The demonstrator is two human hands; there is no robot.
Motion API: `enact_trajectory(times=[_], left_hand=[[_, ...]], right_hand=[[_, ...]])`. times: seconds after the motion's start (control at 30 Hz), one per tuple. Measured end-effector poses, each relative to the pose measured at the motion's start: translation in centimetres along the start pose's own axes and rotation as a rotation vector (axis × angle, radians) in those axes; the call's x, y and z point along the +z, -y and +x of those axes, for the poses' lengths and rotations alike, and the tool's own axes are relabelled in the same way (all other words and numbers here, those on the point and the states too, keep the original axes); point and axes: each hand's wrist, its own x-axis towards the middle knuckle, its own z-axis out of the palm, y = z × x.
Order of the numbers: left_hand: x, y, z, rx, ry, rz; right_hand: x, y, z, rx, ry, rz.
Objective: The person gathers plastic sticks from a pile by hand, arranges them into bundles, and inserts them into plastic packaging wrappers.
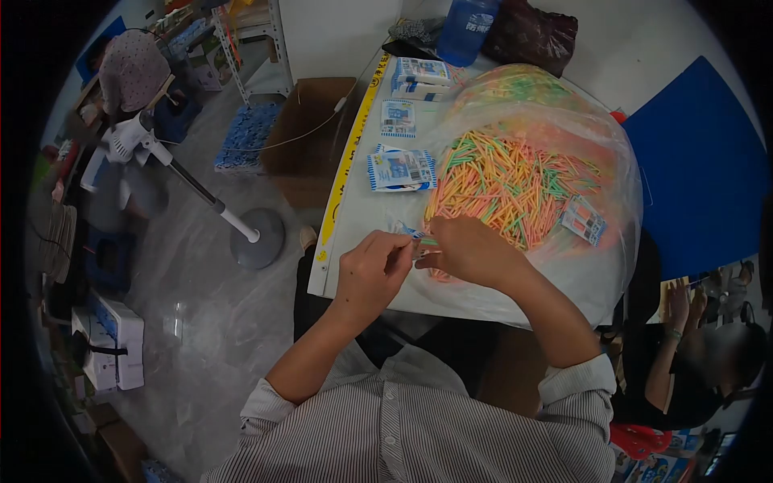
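My left hand [372,270] is closed, pinching a small clear packet with a blue printed edge [411,231]. Close against it, my right hand [471,253] has its fingers curled together at the packet's mouth. A few pastel sticks [429,241] show between the two hands; the right fingertips are partly hidden. Beyond the right hand lies a large heap of thin pink, yellow and green sticks [507,185] in an open clear plastic bag [596,278]. One printed packet [583,220] rests on the heap's right side.
Blue-and-white packets [402,170] lie on the white table [346,233], with another packet [398,118] and a stack [420,78] behind. A blue jug [468,30] stands at the back. Left are a cardboard box [310,133] and a fan [258,237]. A co-worker [700,362] sits right.
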Motion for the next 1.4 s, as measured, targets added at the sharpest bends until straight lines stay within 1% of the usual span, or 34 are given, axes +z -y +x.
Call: enact_trajectory(times=[0.07,0.13,0.17,0.23,0.27,0.33,0.37,0.43,0.47,0.53,0.57,0.63,0.67,0.73,0.77,0.83,0.87,0.93,0.97,1.03,1.07,1.13,1.17,1.23,1.27,1.33,1.37,1.4], left_hand=[[0.4,-0.2,-0.3,-0.02,0.023,-0.026],[0.7,-0.4,-0.4,-0.068,0.058,-0.082],[0.7,-0.5,-0.5,-0.073,0.058,-0.086],[0.5,-0.8,-0.4,-0.205,0.085,-0.151],[0.4,-0.9,-0.3,-0.205,0.079,-0.153],[0.1,-1.0,0.0,-0.37,-0.014,-0.288],[-0.2,-0.9,0.1,-0.367,-0.027,-0.29],[-0.7,-0.7,0.2,-0.518,-0.045,-0.406],[-0.9,-0.6,0.2,-0.515,-0.061,-0.407],[-1.0,-0.5,0.3,-0.566,-0.193,-0.579],[-0.9,-0.3,0.4,-0.563,-0.205,-0.581],[-0.7,-0.2,0.4,-0.577,-0.23,-0.632],[-0.6,-0.4,0.4,-0.576,-0.229,-0.631],[-0.4,-0.8,0.3,-0.584,-0.153,-0.66],[-0.4,-0.8,0.2,-0.584,-0.147,-0.658],[-0.4,-0.8,0.2,-0.457,-0.196,-0.769],[-0.5,-0.8,0.2,-0.455,-0.19,-0.769],[-0.5,-0.9,0.2,-0.387,-0.18,-0.741],[-0.5,-0.7,0.0,-0.39,-0.168,-0.741],[-0.2,0.0,-0.2,-0.361,-0.189,-0.615],[0.0,0.5,-0.2,-0.361,-0.17,-0.617],[0.4,1.2,-0.3,-0.213,-0.174,-0.385],[0.5,1.2,0.0,-0.21,-0.152,-0.389],[0.7,0.7,0.9,-0.032,-0.135,-0.316],[1.1,0.3,1.0,-0.029,-0.118,-0.322],[1.7,0.0,1.0,-0.079,-0.048,-0.33],[1.8,0.0,0.9,-0.095,-0.021,-0.332],[1.5,1.0,0.4,-0.263,0.256,-0.462]], right_hand=[[-0.3,0.3,0.2,0.02,0.055,-0.04],[-0.4,0.7,0.3,-0.081,0.171,-0.111],[-0.4,0.7,0.4,-0.079,0.177,-0.111],[-0.5,0.9,0.5,-0.05,0.044,-0.137],[-0.9,1.1,0.5,-0.052,0.046,-0.143],[-1.7,1.3,0.3,-0.193,-0.106,-0.089],[-1.8,1.4,0.1,-0.201,-0.105,-0.1],[-1.5,1.8,-0.7,-0.205,-0.307,0.138],[-1.2,2.0,-1.0,-0.217,-0.304,0.127],[0.1,2.1,-1.7,-0.096,-0.426,0.33],[1.0,2.2,-1.9,-0.106,-0.423,0.322],[3.2,2.1,-1.8,-0.018,-0.451,0.479],[3.9,2.0,-1.4,-0.019,-0.452,0.48],[5.1,1.5,-0.9,-0.09,-0.666,0.591],[5.6,1.2,-0.6,-0.087,-0.669,0.594],[6.2,0.6,-0.2,-0.305,-0.962,0.56],[6.4,0.5,-0.2,-0.302,-0.967,0.56],[7.1,0.4,-0.7,-0.205,-0.994,0.832],[7.2,0.5,-0.9,-0.194,-1.001,0.836],[7.0,0.6,-1.6,-0.129,-0.989,1.318],[7.2,0.3,-1.7,-0.118,-1.006,1.321],[7.6,-0.5,-1.7,-0.187,-0.951,1.7],[7.5,-0.6,-1.9,-0.178,-0.974,1.704],[7.3,-0.9,-2.4,-0.277,-0.883,2.026],[7.4,-1.1,-2.4,-0.273,-0.904,2.028],[7.9,-1.3,-2.3,-0.344,-0.718,2.13],[8.5,-1.6,-2.2,-0.344,-0.733,2.131],[9.3,-1.9,-2.0,-0.404,-0.71,2.092]])
